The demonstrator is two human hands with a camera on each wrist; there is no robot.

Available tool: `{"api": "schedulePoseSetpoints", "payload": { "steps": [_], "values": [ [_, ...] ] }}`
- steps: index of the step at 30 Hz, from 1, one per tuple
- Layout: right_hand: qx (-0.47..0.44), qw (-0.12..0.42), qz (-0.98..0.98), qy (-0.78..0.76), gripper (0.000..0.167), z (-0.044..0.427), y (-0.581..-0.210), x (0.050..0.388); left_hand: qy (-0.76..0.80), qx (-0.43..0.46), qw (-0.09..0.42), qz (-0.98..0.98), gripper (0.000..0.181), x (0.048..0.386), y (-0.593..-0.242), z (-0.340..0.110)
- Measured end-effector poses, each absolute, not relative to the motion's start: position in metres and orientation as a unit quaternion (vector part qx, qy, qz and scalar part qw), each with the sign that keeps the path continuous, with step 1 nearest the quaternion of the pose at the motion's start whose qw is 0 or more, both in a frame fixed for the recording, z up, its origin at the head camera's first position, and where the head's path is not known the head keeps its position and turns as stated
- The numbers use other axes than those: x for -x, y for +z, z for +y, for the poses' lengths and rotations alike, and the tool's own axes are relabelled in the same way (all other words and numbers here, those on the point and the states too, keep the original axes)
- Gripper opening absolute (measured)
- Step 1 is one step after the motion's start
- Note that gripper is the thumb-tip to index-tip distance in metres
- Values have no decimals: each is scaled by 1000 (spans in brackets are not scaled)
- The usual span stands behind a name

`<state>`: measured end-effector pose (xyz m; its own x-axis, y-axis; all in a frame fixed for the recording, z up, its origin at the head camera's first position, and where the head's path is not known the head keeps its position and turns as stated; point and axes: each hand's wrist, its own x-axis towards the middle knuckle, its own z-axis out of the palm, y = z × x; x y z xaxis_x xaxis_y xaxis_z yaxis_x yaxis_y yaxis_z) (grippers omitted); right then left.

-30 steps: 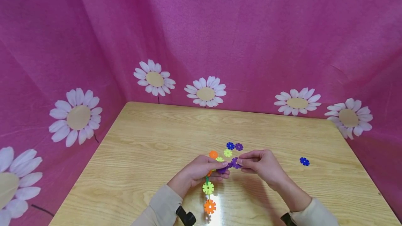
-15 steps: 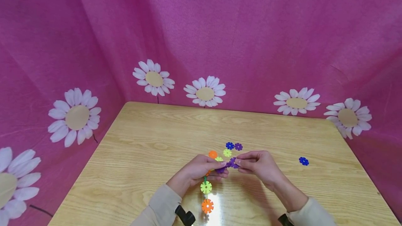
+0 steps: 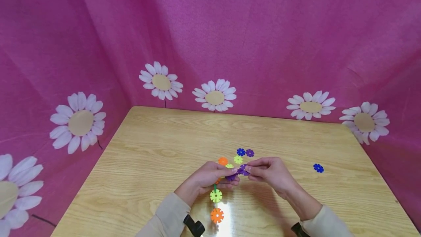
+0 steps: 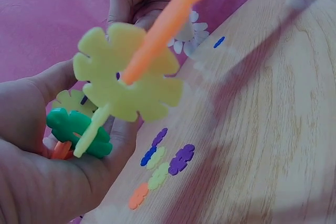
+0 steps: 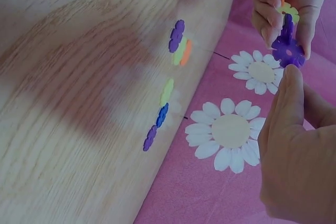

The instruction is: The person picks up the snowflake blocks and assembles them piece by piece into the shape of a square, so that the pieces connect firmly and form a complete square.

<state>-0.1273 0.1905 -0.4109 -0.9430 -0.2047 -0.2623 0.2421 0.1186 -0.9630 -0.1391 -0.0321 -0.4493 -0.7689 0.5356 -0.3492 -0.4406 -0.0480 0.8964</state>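
My left hand (image 3: 208,178) holds a chain of interlocking plastic snowflake discs at table centre. A yellow disc (image 3: 216,195) and an orange disc (image 3: 217,215) hang below that hand. Up close in the left wrist view, the orange one shows edge-on beside a yellow disc (image 4: 94,51), with a green disc (image 4: 68,129) nearer the palm. Thumb and fingertips of my right hand (image 3: 274,175) pinch a purple disc (image 3: 243,170), which meets another purple piece at the left fingertips. In the right wrist view that purple disc (image 5: 286,53) stands between both hands; how deep the slots fit is hidden.
On the wooden table (image 3: 164,138) behind the hands lie loose discs: orange (image 3: 223,161), yellow (image 3: 238,160), blue (image 3: 241,152) and purple (image 3: 250,153). Another blue disc (image 3: 318,168) lies apart to the right. A pink flowered curtain (image 3: 256,46) borders the table's back and sides.
Both hands keep their hold. The right hand and its purple disc have shifted slightly left, towards the left hand. The hanging end of the chain has swung a little left.
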Motion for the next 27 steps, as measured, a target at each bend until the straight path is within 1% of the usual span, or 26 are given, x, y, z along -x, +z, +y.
{"api": "schedulePoseSetpoints", "payload": {
  "steps": [8,17,23,27],
  "values": [
    [-18,170,732,-660,35,192,-410,130,728,-29,337,596,42,138,-449,-30],
    [-9,179,727,-663,37,199,-412,132,735,-28,349,580,51,139,-453,-31],
    [6,193,726,-660,37,203,-412,133,718,-63,368,588,56,143,-458,-36],
    [12,204,723,-659,37,203,-411,132,685,-66,344,638,49,148,-457,-39]
  ]
}}
